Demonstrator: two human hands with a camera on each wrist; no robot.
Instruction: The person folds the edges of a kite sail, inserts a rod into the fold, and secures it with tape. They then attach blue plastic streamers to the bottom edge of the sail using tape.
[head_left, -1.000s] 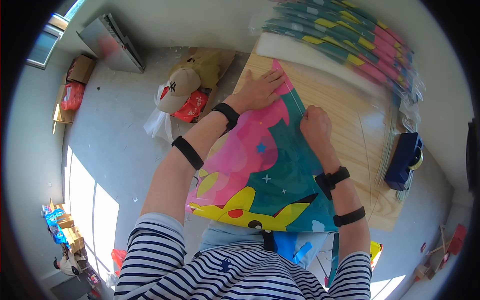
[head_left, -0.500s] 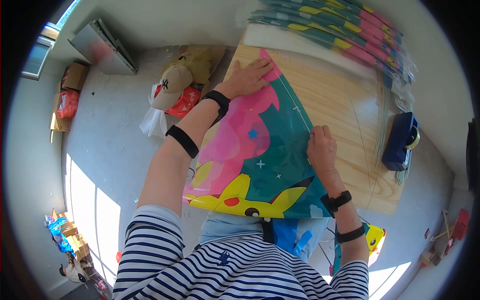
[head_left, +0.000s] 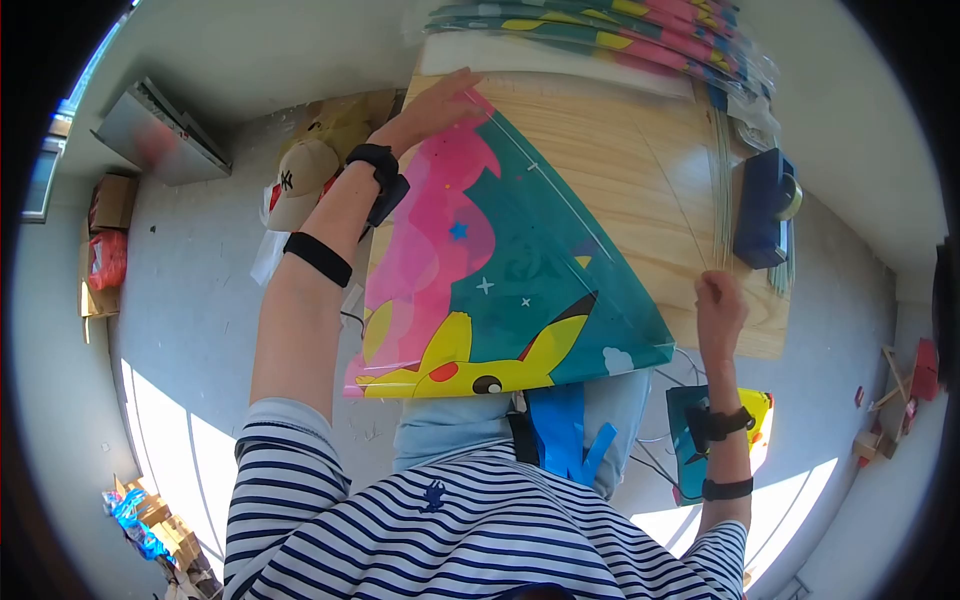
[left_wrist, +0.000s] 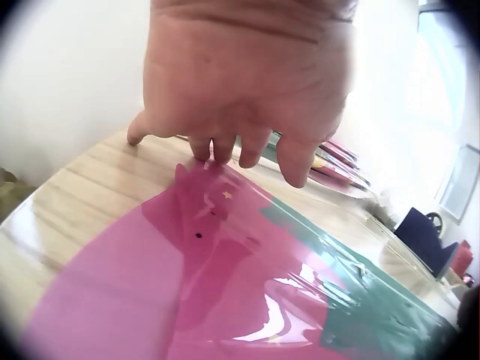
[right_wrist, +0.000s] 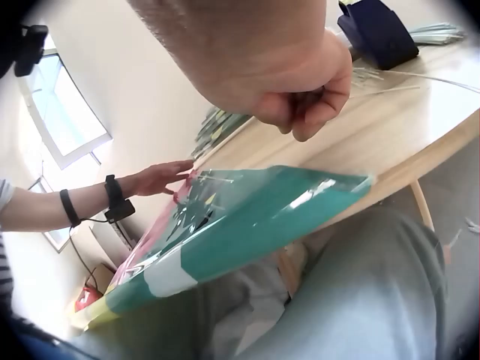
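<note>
A glossy pink and teal sheet with a yellow cartoon figure (head_left: pixel 540 240) spans the table edge, its lower part over the lap. At its narrow upper corner my left hand (head_left: pixel 430 108) rests with spread fingers; the left wrist view shows the fingertips of that hand (left_wrist: pixel 247 82) at the pink tip. To the right of the sheet, apart from it, my right hand (head_left: pixel 722 310) is at the lower end of a thin rod (head_left: pixel 672 192). The right wrist view shows this hand (right_wrist: pixel 277 67) with curled fingers; whether they touch the rod is unclear.
A blue tape dispenser (head_left: pixel 762 210) stands on the table's right side beside a bundle of thin rods (head_left: pixel 722 190). Plastic-wrapped printed pieces (head_left: pixel 600 35) lie at the back. A cap (head_left: pixel 303 182) lies left of the table, and another printed piece (head_left: pixel 690 440) hangs low at right.
My right hand has left the sheet's slanted edge and moved right, to the thin rod. My left hand stays at the upper corner. The head view has shifted, so the table sits further left.
</note>
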